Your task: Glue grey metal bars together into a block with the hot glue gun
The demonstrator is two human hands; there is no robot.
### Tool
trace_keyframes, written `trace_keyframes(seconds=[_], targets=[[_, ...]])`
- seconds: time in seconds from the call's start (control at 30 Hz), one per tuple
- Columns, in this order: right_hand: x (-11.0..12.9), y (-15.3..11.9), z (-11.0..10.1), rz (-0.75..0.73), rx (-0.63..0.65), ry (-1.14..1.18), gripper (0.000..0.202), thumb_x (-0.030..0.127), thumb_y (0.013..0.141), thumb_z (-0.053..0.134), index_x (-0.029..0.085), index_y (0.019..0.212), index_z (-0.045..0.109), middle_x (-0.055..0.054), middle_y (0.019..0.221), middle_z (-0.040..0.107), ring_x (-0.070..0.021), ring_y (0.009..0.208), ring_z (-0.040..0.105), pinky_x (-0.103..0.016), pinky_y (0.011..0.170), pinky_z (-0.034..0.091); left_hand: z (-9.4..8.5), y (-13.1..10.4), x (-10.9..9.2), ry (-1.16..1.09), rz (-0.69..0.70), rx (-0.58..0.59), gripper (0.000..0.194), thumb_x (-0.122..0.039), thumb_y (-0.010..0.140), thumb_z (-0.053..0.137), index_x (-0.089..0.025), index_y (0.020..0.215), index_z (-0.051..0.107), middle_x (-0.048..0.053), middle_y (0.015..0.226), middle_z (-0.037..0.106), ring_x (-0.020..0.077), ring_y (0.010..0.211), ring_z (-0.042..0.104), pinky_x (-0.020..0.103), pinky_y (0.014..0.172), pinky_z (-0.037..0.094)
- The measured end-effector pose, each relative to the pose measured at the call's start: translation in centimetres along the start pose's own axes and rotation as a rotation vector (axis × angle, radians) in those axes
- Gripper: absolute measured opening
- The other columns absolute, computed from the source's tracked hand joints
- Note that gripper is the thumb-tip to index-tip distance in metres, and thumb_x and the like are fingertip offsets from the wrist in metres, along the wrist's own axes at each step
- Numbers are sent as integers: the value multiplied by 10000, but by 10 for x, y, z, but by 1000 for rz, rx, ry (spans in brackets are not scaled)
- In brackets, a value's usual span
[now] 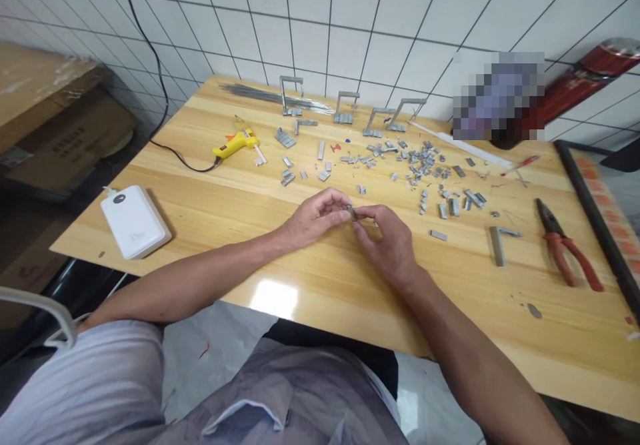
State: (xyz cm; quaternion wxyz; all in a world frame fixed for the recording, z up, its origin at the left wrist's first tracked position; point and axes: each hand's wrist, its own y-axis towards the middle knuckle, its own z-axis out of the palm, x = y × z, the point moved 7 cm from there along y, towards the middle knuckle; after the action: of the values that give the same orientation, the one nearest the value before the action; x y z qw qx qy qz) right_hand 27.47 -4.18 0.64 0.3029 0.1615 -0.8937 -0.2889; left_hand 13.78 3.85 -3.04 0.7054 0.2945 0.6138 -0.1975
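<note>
Over the middle of the table, my left hand (pixel 320 218) and my right hand (pixel 387 238) meet fingertip to fingertip. Both pinch one small grey piece (pixel 351 213), mostly covered by the fingers; it resembles the short staple-like strips lying about. Beyond my hands spreads a heap of loose grey pieces (pixel 423 161). A single grey strip (pixel 439 235) lies to the right of my right hand. Farther back stand several grey angular frames (pixel 345 108), each a post with a top arm and a blocky base.
A yellow glue gun (pixel 237 143) with a black cord lies at back left, near a white power bank (pixel 135 221). Red-handled pliers (pixel 565 245) lie at right, beside an L-shaped grey piece (pixel 497 245). Thin metal rods (pixel 280 98) lie along the tiled wall. A red cylinder (pixel 575 88) leans there.
</note>
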Motion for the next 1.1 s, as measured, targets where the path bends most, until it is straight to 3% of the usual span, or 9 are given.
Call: trace_keyframes(seconds=[0.2,0.6,0.83,1.1], targets=[[5,-1,0,3,-8,48,256,165,957,655,267,1190,622,-44,1018,790,-217,915,754,-366,801,611,-1,0,10,-172,-106,-5,390,-468,880,847,-167,1050,666,13,886,715,99,728,661,233,714,529],[8,2,-6,-29,-69,33,160,167,976,670,254,1108,641,-34,951,791,-192,852,751,-330,757,599,-1,-1,10,-214,-160,7,430,-452,848,881,-168,1090,669,20,872,737,113,707,688,254,706,548],[9,1,-7,-35,-85,18,169,138,970,671,249,1097,658,-40,987,801,-194,876,760,-322,775,596,-1,0,10,-207,-139,20,435,-441,830,898,-166,1084,677,22,859,727,112,712,678,249,699,534],[6,2,-11,-6,-105,32,146,157,981,651,259,1084,668,-35,981,784,-195,875,751,-334,772,602,-2,-3,4,-80,-123,-43,416,-455,809,905,-174,1015,678,-24,757,641,88,659,582,212,620,452]])
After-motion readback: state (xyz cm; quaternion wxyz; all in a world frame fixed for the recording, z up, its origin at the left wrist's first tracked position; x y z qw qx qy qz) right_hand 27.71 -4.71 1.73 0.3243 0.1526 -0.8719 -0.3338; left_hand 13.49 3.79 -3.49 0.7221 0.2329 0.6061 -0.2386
